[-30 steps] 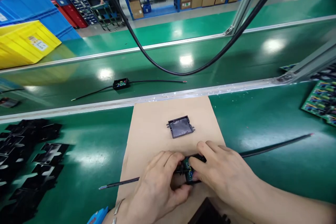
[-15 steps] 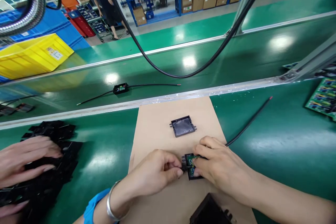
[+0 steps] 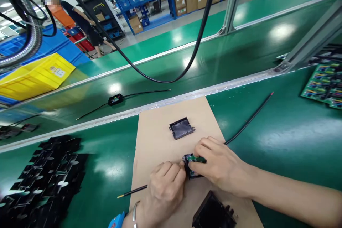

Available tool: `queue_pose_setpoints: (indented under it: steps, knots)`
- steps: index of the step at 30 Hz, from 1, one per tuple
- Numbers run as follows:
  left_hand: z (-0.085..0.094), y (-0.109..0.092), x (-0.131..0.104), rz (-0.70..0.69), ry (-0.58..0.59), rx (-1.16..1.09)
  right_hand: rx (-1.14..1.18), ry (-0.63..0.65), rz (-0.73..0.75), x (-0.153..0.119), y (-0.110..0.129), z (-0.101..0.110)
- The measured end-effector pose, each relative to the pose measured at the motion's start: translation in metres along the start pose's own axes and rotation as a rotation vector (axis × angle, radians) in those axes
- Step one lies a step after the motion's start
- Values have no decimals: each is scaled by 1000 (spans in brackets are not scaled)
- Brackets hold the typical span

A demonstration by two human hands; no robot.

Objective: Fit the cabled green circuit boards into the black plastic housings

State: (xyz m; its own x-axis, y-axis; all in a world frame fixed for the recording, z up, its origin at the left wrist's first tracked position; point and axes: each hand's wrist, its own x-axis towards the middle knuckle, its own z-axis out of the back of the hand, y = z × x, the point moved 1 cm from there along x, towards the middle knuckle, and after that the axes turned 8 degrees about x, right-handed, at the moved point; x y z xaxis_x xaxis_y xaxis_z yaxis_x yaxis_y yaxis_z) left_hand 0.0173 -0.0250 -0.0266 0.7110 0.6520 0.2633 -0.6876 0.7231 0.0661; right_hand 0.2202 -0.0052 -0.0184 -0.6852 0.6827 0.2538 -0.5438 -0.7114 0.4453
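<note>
A small black plastic box (image 3: 195, 176) with a green circuit board (image 3: 197, 159) in it lies on a cardboard sheet (image 3: 149, 142). My right hand (image 3: 217, 165) grips the box and board from the right, fingers bent over the board. Closed at the box's left side, my left hand (image 3: 168, 181) holds a black cable (image 3: 135, 190), whose yellowish tip sticks out to the left. Another black cable (image 3: 248, 120) with a reddish tip runs from behind my right hand. Beyond the box lies an open black tray-like case (image 3: 182, 128); another black case (image 3: 211, 212) sits nearer me.
Many black cases (image 3: 50, 181) are piled on the left. Circuit boards (image 3: 324, 84) lie at the far right. Behind the metal rail (image 3: 160, 105) rests a wired black box (image 3: 115, 99). A black cable (image 3: 171, 80) hangs overhead, with a yellow bin (image 3: 34, 78) at left.
My left hand has turned knuckles-up, and the yellow-tipped cable now shows beside it. The board appears more tilted under my right fingers. Another person's hands have left the pile of cases.
</note>
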Motion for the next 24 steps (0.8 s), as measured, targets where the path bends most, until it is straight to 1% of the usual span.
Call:
queue_pose_setpoints:
  steps: [3,5,7,8,11,14,17,21,24]
  knots:
    - [4,-4,3,-104,103,141,-83,54,38,4,5,6]
    - [8,-5,6,-142,198,157,-89,85,18,7,9,10]
    - [11,-4,10,-119,259,101,-67,111,-28,9,10,10]
    - [12,-2,12,-89,268,64,-57,121,-48,9,10,10]
    - [14,3,15,23,254,-29,-30,134,-95,6,9,7]
    - [14,7,14,112,223,-130,14,73,-135,0,9,6]
    - [11,9,9,134,203,-178,6,-7,-146,-3,16,4]
    - [11,9,5,136,210,-199,13,34,-166,1,27,7]
    - [20,3,11,184,167,-236,115,48,-170,1,24,22]
